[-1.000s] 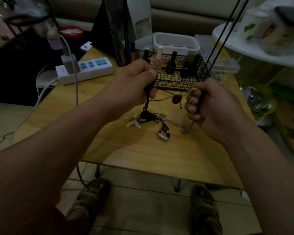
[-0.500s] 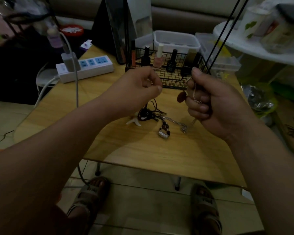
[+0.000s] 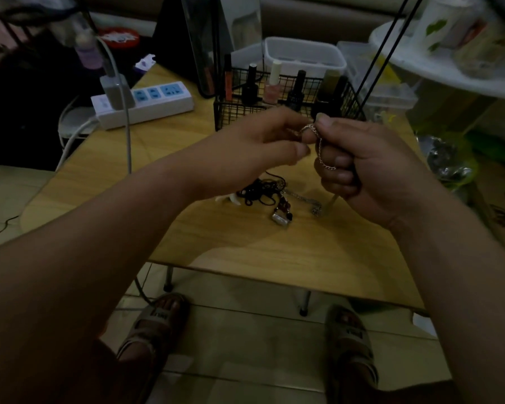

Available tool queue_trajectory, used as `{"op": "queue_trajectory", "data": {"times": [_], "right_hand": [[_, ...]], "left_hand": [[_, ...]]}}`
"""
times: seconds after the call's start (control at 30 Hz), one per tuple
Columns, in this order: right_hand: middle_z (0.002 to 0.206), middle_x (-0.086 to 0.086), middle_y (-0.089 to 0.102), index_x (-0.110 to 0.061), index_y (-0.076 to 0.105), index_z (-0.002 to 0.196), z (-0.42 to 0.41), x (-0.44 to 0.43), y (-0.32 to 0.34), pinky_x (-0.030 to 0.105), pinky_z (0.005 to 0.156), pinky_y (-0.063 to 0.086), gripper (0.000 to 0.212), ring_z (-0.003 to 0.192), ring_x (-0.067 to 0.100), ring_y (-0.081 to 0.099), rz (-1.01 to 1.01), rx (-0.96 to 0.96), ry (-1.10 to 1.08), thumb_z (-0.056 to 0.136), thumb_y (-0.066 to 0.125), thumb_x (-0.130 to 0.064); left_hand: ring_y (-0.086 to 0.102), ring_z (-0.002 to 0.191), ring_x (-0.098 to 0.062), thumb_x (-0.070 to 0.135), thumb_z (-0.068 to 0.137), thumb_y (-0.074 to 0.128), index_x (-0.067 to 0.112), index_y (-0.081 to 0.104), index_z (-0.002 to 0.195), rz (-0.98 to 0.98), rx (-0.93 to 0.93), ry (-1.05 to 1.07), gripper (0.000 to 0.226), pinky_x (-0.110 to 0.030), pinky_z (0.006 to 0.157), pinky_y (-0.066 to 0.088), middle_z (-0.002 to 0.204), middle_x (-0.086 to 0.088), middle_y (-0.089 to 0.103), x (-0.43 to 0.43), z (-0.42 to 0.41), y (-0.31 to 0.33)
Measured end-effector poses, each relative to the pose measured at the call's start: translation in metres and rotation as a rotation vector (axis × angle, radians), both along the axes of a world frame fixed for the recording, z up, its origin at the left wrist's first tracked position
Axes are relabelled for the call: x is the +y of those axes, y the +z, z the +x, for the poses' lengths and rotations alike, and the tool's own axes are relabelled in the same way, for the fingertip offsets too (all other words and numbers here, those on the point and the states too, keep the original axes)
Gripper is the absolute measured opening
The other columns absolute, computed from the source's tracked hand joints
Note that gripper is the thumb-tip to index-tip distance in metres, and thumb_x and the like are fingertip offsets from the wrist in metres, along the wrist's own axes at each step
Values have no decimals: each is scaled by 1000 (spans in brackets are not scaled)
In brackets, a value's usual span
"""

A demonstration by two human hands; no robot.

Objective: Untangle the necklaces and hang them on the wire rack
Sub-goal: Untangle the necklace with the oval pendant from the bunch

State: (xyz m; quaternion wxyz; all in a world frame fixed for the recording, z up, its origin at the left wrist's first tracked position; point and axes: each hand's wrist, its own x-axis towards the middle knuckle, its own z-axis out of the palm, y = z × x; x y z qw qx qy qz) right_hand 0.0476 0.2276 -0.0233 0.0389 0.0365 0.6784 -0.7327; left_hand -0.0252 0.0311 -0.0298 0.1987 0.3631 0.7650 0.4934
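Observation:
My right hand grips a silver chain necklace that loops over its curled fingers and trails down towards the table. My left hand meets it from the left, its fingertips pinching the chain's top loop. Both hands hover above the wooden table. Under them lies the tangle: black cords, a white pendant, a beaded strand with a silver charm and more silver chain. The black wire rack, a basket with thin rods rising from it, stands just behind my hands.
Several nail polish bottles stand in the wire basket. A white power strip with a plugged charger lies at the back left. A white plastic box sits behind the rack, a round white shelf at the right. My sandalled feet are below the table's front edge.
My left hand has let go of the black cord, which has dropped back onto the tangle, and has moved right to the silver chain. The red pendant is out of sight.

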Motion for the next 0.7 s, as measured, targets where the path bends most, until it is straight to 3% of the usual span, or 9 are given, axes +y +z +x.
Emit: {"op": "queue_trajectory", "data": {"times": [0.07,0.13,0.23,0.47,0.7], "right_hand": [[59,-3,34,-18,70,87,0,-1,0,26,46,14,27,51,12,24,-6,1,10,106,54,-29],[62,-2,40,-17,67,91,-1,1,1,27,48,15,22,52,11,28,-25,9,-2,105,54,-27],[67,-2,49,-13,64,102,0,8,2,26,49,17,12,52,10,33,-30,26,-54,104,55,-21],[81,6,69,-10,68,110,3,19,6,24,46,25,17,51,10,42,-5,46,-118,103,53,-11],[105,12,78,-7,68,118,11,26,8,17,46,40,25,59,9,52,38,-71,-63,98,57,2]], "left_hand": [[71,102,-11,24,107,56,18,65,120,-41,70,17,17,-36,99,56,102,1,76,2,3,1],[72,95,-21,25,109,51,16,66,107,-25,89,57,18,-44,97,56,89,-4,75,3,2,3],[67,77,-23,23,111,42,13,59,94,163,-88,156,26,-38,83,58,73,-1,63,-1,-3,12],[43,67,-16,17,101,42,18,43,77,663,-393,337,24,-30,64,47,72,-1,39,-15,-23,13],[42,63,-14,16,97,42,18,43,73,816,-431,490,24,-31,61,43,69,1,39,-17,-30,10]]}}
